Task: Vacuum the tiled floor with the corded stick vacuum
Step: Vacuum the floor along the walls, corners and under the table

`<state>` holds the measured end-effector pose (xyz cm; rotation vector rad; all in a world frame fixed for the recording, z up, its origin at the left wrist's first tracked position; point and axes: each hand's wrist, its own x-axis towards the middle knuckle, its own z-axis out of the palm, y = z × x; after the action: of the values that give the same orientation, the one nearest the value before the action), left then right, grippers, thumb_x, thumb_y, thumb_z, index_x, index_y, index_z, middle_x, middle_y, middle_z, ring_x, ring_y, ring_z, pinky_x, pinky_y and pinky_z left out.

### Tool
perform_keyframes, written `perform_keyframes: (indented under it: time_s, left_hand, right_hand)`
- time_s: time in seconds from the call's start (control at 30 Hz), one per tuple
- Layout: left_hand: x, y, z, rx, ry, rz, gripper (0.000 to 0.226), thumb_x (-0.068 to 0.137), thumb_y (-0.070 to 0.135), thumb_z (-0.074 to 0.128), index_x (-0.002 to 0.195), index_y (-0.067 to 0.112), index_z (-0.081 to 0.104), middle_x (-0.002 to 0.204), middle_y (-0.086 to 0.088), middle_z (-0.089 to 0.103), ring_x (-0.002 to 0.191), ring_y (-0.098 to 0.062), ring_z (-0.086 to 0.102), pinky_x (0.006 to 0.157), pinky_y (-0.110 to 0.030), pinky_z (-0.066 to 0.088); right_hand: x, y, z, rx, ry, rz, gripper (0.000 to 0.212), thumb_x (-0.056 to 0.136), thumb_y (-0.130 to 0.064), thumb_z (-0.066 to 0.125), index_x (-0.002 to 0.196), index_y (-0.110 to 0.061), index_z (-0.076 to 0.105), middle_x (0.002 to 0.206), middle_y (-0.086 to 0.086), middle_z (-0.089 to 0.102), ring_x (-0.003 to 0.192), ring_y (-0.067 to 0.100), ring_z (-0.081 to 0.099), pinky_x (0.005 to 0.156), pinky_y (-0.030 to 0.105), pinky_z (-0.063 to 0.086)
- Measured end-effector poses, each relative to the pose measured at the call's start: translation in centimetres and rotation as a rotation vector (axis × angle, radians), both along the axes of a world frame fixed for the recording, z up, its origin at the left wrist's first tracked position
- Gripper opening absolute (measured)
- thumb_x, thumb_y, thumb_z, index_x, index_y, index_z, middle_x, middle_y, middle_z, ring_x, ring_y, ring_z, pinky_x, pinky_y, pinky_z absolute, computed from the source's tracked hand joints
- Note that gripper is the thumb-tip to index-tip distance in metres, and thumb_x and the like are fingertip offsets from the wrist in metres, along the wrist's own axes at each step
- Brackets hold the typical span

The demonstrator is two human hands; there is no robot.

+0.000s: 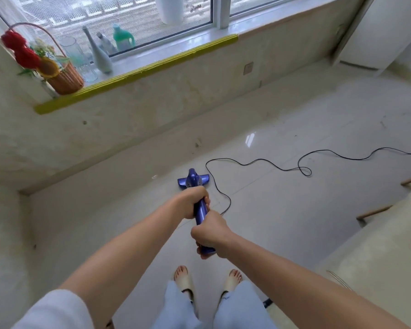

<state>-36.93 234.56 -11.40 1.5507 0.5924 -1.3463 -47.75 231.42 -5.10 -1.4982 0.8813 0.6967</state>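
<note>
Gripping the blue stick vacuum [201, 208] with both hands, the person stands in pale slippers [185, 284] on the glossy tiled floor [282, 210]. The left hand [193, 202] is curled round the shaft farther down, and the right hand [210, 233] is wrapped round the handle end nearer the body, just behind the left. The vacuum's head [192, 181] sits flat on the tiles a short way out from the wall under the window. Its black cord [301, 165] loops beside the head on the right, then snakes across the floor to the right edge of view. On the windowsill [199, 47], edged with a yellow strip [138, 71], stand a wicker basket [65, 79] with red flowers, a clear glass vase [80, 58], a slim white bottle [100, 54] and a green jug [123, 38]. A pale bed edge [377, 245] shows at right.
</note>
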Motion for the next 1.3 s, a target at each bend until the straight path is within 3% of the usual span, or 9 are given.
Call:
perform_keyframes:
  time_s: [0.17, 0.3, 0.47, 0.7, 0.87, 1.07, 1.3]
  left_hand:
    - [0.4, -0.2, 1.3, -0.033, 0.033, 0.067, 0.023, 0.087, 0.001, 0.043, 0.065, 0.01, 0.043, 0.045, 0.0, 0.045, 0.042, -0.01, 0.041, 0.045, -0.02, 0.038]
    - [1.6, -1.0, 1.8, -0.073, 0.024, 0.114, 0.025, 0.087, 0.0, 0.042, 0.064, 0.01, 0.043, 0.045, 0.0, 0.043, 0.043, -0.01, 0.039, 0.045, -0.02, 0.038]
    - [2.0, -1.3, 0.5, -0.08, 0.007, 0.19, 0.016, 0.085, 0.0, 0.045, 0.072, 0.009, 0.046, 0.045, -0.001, 0.045, 0.036, -0.011, 0.044, 0.046, -0.022, 0.041]
    - [2.4, -2.9, -3.2, -0.055, -0.014, 0.229, 0.013, 0.086, 0.001, 0.045, 0.076, 0.009, 0.043, 0.046, 0.0, 0.045, 0.043, -0.01, 0.043, 0.05, -0.022, 0.041]
    - [4.0, -5.3, -2.8, -0.001, -0.021, 0.204, 0.014, 0.087, 0.003, 0.046, 0.075, 0.01, 0.045, 0.047, 0.002, 0.045, 0.042, -0.01, 0.042, 0.046, -0.023, 0.039]
    - [6.6, -5.9, -0.6, 0.032, 0.015, 0.134, 0.015, 0.087, 0.002, 0.049, 0.073, 0.008, 0.049, 0.047, 0.001, 0.047, 0.039, -0.01, 0.042, 0.047, -0.021, 0.04]
    - [11.8, -5.1, -2.4, 0.025, 0.001, 0.075, 0.008, 0.089, 0.003, 0.05, 0.088, 0.011, 0.052, 0.049, 0.001, 0.045, 0.038, -0.009, 0.042, 0.042, -0.019, 0.041]
  right_hand:
    - [0.8, -0.9, 2.3, 0.062, 0.004, 0.002, 0.015, 0.085, 0.006, 0.041, 0.095, -0.006, 0.041, 0.069, 0.008, 0.042, 0.046, 0.017, 0.047, 0.035, 0.018, 0.04]
    - [2.4, -2.1, 2.5, 0.045, 0.01, 0.005, 0.016, 0.083, 0.008, 0.041, 0.091, -0.007, 0.041, 0.071, 0.008, 0.042, 0.047, 0.018, 0.045, 0.035, 0.017, 0.041]
    - [2.8, -2.5, 0.3, -0.016, -0.017, 0.082, 0.031, 0.083, 0.006, 0.043, 0.11, -0.009, 0.038, 0.075, 0.009, 0.043, 0.047, 0.017, 0.048, 0.037, 0.021, 0.042]
    - [3.1, -3.9, -3.8, -0.122, -0.039, 0.173, 0.044, 0.082, 0.002, 0.045, 0.122, -0.014, 0.037, 0.099, 0.014, 0.05, 0.049, 0.018, 0.055, 0.04, 0.026, 0.047]
    - [4.5, -6.7, -3.3, -0.124, -0.023, 0.187, 0.033, 0.084, 0.002, 0.047, 0.112, -0.011, 0.036, 0.095, 0.012, 0.05, 0.049, 0.016, 0.053, 0.041, 0.024, 0.047]
    - [6.7, -7.6, -1.1, -0.012, -0.035, 0.142, 0.034, 0.083, 0.005, 0.05, 0.113, -0.006, 0.038, 0.091, 0.012, 0.048, 0.046, 0.017, 0.052, 0.038, 0.023, 0.045]
    - [11.5, -5.6, -3.4, -0.026, -0.036, 0.049, 0.037, 0.084, 0.005, 0.047, 0.116, -0.011, 0.038, 0.083, 0.005, 0.043, 0.047, 0.018, 0.051, 0.041, 0.026, 0.049]
